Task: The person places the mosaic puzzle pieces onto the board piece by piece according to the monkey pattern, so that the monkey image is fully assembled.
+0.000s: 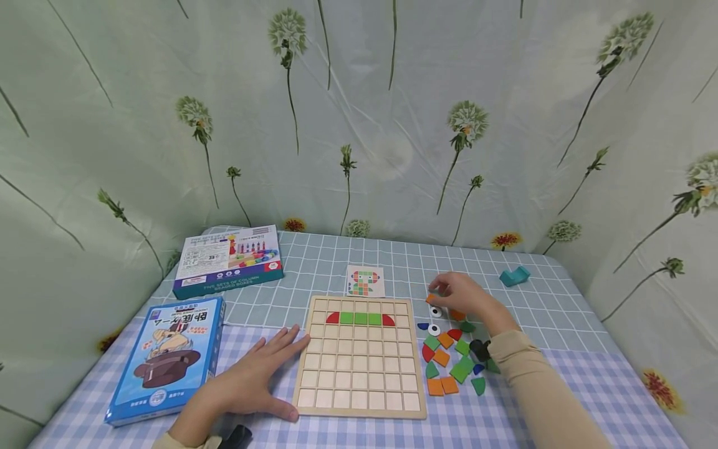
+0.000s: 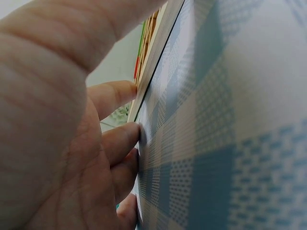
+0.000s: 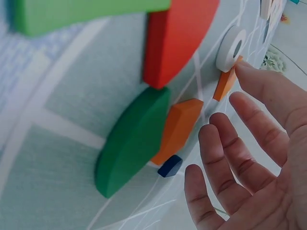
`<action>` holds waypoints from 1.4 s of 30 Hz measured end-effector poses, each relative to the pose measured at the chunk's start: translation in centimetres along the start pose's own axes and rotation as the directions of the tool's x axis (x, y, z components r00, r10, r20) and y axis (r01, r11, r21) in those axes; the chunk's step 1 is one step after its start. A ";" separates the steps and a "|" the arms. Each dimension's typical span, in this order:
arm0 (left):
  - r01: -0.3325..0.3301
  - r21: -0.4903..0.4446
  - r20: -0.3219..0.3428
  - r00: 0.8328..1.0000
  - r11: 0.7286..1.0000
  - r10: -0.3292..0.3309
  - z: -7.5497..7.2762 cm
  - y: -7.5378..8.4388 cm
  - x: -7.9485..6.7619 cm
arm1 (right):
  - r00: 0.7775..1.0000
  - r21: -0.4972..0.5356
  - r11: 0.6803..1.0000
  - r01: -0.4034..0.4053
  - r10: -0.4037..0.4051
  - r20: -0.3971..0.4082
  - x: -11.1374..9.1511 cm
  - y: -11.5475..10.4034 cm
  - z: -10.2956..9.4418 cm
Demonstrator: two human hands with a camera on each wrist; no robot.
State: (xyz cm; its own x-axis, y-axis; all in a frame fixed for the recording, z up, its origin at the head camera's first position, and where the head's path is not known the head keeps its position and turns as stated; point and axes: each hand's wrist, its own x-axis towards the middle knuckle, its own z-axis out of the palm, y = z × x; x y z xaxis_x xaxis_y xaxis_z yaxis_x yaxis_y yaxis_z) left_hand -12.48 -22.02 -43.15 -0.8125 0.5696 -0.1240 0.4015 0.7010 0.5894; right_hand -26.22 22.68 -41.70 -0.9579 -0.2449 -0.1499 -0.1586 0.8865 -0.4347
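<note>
My left hand lies spread along the left edge of a wooden grid board, index finger and thumb at its frame. In the board's second row sit green squares between two red quarter-round tiles. My right hand reaches over the loose tiles. Its thumb touches an orange square tile beside a white eye disc, and the index fingertip is close by. The other fingers are apart and loosely bent. A dark green tile and a red tile lie nearer that wrist.
A picture card lies behind the board. Several loose tiles, including orange squares, are spread at its right. Two boxes, one blue and one teal and white, stand left. A teal curved piece sits back right.
</note>
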 end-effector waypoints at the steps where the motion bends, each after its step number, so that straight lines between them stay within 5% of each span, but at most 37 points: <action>1: -0.002 0.001 -0.001 1.000 1.000 0.002 0.0 0.0 0.0 | 1.000 -0.003 1.000 0.000 0.000 0.002 0.0 0.1 0.0; 34: 0.019 -0.016 0.003 1.000 1.000 -0.019 0.0 -0.1 0.0 | 0.999 0.035 0.999 0.034 -0.035 0.010 -0.2 0.6 0.1; 42: -0.005 0.012 -0.008 1.000 1.000 0.005 -0.1 0.1 -0.1 | 0.998 0.068 0.997 0.037 -0.034 -0.048 -0.6 0.3 0.4</action>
State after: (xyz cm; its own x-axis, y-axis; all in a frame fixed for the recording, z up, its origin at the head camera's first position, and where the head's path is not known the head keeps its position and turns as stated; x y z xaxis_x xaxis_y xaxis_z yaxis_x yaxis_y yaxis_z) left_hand -12.38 -22.09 -43.03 -0.8140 0.5694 -0.1146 0.4103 0.7033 0.5805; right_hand -25.58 22.92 -42.07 -0.9624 -0.2554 -0.0920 -0.1772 0.8480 -0.4995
